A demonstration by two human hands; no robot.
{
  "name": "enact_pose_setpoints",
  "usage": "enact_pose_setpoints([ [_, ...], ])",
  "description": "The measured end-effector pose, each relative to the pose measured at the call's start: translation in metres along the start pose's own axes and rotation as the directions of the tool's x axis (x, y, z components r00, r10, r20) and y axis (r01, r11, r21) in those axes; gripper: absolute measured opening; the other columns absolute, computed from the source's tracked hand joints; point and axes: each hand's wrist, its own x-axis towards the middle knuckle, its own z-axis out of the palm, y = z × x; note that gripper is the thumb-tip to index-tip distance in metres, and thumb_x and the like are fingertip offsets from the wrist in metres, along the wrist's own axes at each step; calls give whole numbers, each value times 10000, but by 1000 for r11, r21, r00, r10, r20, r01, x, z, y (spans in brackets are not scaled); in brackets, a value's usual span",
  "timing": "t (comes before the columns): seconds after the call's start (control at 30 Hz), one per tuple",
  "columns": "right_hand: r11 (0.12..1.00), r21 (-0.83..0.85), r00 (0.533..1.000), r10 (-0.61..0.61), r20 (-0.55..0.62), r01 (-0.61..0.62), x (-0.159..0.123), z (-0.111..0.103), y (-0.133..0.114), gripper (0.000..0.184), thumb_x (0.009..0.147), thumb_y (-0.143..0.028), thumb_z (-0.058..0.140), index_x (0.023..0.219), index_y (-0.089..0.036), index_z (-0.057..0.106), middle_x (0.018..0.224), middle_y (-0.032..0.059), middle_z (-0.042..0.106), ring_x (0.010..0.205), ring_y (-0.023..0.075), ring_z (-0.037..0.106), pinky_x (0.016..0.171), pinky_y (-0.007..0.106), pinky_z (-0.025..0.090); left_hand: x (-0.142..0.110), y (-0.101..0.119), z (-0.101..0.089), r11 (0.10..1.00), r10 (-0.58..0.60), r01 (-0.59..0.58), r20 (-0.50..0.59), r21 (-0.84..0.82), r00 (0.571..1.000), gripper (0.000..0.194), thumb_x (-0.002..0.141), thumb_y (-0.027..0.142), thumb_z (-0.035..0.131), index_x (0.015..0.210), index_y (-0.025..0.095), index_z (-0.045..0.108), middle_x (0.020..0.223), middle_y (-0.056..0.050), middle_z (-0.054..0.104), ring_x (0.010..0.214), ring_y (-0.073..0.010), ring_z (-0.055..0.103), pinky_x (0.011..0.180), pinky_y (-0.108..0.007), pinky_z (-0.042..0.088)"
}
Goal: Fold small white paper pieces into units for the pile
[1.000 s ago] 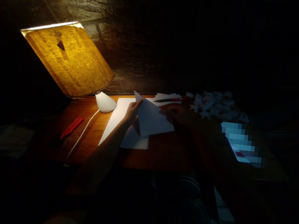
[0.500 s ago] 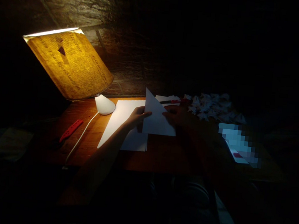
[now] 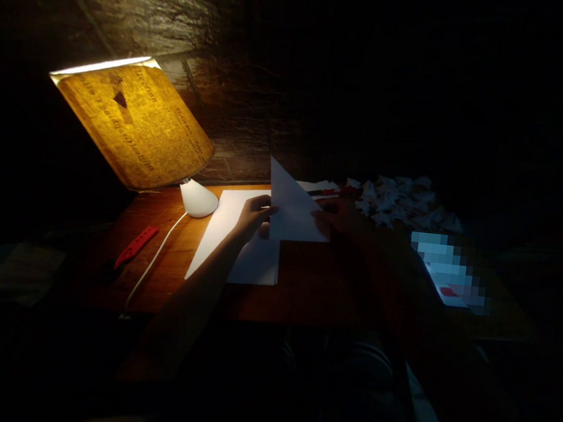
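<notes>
A sheet of white paper folded to a triangle is held up between my hands, its tip pointing upward. My left hand pinches its left edge, with the thumb on the near face. At the right edge my right hand grips it too, though shadow hides most of those fingers. Flat white sheets lie on the wooden table beneath and left of the triangle.
A lit lamp with a printed shade stands at the left, its white cord running forward. Near it lies a red-handled tool. Several small folded paper pieces are heaped at the back right, behind a glowing phone.
The paper triangle has risen slightly and tilted, its tip shifting a little left. My right hand has moved slightly right along its edge. Both hands keep their hold.
</notes>
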Motion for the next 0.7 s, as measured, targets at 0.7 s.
enact_pose_setpoints([
  [0.7,997,-67,994,-42,-104,35,7,-2,11,173,736,-243,770,898,-183,784,890,65,814,817,235,734,787,364,573,5,-3,-13,997,-41,39,36,60,999,363,578,317,905,834,159,701,783,-4,695,687,-122,641,628,-218,531],
])
